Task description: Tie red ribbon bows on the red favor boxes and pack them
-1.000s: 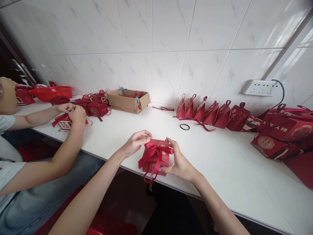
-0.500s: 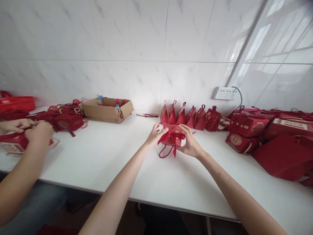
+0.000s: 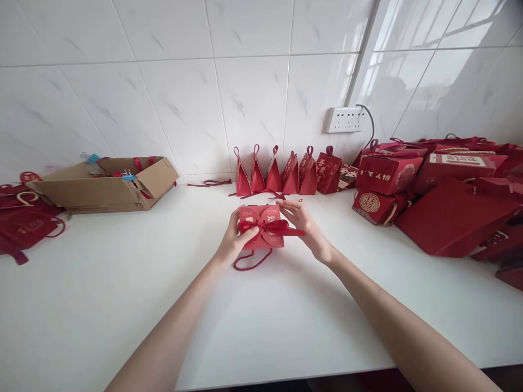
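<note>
A small red gift box (image 3: 263,237) with a red ribbon bow and a dangling cord loop is held between both hands, just above the white table (image 3: 122,305). My left hand (image 3: 233,241) grips its left side, thumb pressed on the bow. My right hand (image 3: 305,224) holds the right side with fingertips on the ribbon end. Just behind the held box, a row of several red pyramid-shaped boxes (image 3: 281,175) stands against the tiled wall.
An open cardboard box (image 3: 106,188) with clips and ribbons sits at back left. Red bags (image 3: 22,226) lie at the far left edge. A pile of larger red boxes (image 3: 445,201) fills the right side. A white power strip (image 3: 345,120) hangs on the wall.
The view swung right and the other person at the left went out of sight. Both hands carried the red box from the table's front edge toward the row at the wall.
</note>
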Available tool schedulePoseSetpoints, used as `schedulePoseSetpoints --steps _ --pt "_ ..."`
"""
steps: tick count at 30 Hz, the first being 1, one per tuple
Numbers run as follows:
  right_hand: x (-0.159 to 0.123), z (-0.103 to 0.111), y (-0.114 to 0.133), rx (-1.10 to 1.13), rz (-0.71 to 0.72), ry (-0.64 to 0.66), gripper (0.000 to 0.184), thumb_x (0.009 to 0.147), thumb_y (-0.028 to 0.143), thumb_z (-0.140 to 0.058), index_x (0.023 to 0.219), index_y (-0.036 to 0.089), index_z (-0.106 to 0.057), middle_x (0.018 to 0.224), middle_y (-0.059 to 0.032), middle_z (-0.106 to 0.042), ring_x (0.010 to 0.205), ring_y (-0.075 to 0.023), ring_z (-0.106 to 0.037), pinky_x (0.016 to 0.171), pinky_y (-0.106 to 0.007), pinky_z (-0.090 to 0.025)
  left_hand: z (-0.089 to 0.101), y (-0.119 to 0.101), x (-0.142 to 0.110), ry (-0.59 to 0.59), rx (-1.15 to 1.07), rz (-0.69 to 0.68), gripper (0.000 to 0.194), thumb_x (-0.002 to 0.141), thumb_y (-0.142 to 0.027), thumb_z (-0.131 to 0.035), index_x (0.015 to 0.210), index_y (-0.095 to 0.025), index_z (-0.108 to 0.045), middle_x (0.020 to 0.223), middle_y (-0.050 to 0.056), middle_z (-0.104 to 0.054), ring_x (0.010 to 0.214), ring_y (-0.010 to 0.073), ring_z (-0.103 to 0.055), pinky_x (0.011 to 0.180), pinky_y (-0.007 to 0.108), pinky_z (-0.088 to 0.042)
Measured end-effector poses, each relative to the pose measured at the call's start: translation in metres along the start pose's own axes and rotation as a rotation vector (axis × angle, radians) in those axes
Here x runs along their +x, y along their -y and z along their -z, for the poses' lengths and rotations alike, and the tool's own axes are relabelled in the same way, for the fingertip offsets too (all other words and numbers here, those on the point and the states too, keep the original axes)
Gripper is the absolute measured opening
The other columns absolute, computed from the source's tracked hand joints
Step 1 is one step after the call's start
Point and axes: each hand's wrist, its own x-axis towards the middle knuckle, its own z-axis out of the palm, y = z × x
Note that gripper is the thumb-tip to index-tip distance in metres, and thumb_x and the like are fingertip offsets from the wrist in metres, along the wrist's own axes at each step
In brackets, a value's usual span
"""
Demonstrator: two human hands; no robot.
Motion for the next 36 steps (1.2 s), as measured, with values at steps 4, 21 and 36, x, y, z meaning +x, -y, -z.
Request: schedulePoseSetpoints --steps 4,21,36 --pt "0.001 0.005 0.004 0.125 -0.051 -0.068 0.057 0.077 0.077 -0.042 0.102 0.027 -0.053 0.139 -0.0061 -0.045 0.131 -0.0253 -0.041 0.094 -0.045 -0.045 0.000 0.002 0.000 -0.008 0.060 -0.024 0.064 0.074 -0.042 -0.066 0.128 -0.023 -0.038 0.130 0.007 -0.052 0.122 0.0238 -0.049 0.099 0.035 -0.043" --pt "0.005 -0.011 0.000 0.016 -0.062 -0.249 0.032 0.082 0.047 -0.060 0.069 0.019 -0.051 0.121 -0.0087 -0.060 0.115 -0.0234 -0.054 0.091 -0.041 -0.048 -0.009 0.009 -0.007 -0.345 0.256 -0.255 0.028 0.087 -0.046 -0.050 0.079 -0.020 -0.045 0.124 0.009 -0.052 0.113 0.0212 -0.053 0.093 0.035 -0.044" --pt "-0.002 -0.007 -0.006 -0.603 0.132 0.024 0.114 0.060 0.034 -0.078 0.145 0.021 -0.003 0.147 -0.0210 -0.021 0.137 -0.0359 -0.025 0.106 -0.056 -0.033 -0.008 0.012 -0.005 -0.294 0.327 -0.427 0.022 0.090 -0.036 -0.049 0.076 -0.020 -0.043 0.113 0.009 -0.060 0.108 0.0184 -0.059 0.076 0.028 -0.054"
